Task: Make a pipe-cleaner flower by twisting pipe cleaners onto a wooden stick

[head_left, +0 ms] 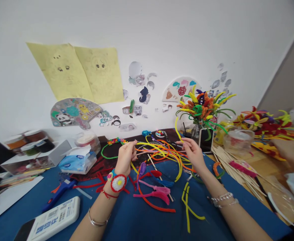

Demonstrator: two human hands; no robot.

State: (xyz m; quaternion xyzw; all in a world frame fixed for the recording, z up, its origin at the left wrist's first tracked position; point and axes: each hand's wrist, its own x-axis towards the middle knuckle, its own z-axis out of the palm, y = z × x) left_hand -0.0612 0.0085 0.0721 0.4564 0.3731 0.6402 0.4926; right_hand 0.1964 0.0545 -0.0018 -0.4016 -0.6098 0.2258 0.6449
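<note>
My left hand [127, 157] and my right hand [193, 154] are raised above a tangled heap of pipe cleaners [162, 159]. Fingers of my left hand pinch a thin yellow pipe cleaner [147, 144]. My right hand pinches another yellow pipe cleaner [177, 132], which rises past its fingertips. Below my left wrist lie pink and red pipe cleaners [154, 197]. Loose yellow-green pipe cleaners [188, 204] lie below my right forearm. A knitted flower band [118, 183] circles my left wrist.
A blue mat [137, 221] holds a blue glue gun [59, 194], a white remote [50, 219] and a tissue pack [78, 164]. A vase of pipe-cleaner flowers [202, 110] stands behind. A co-worker's hand [290, 152] reaches in at right, above wooden sticks [233, 170].
</note>
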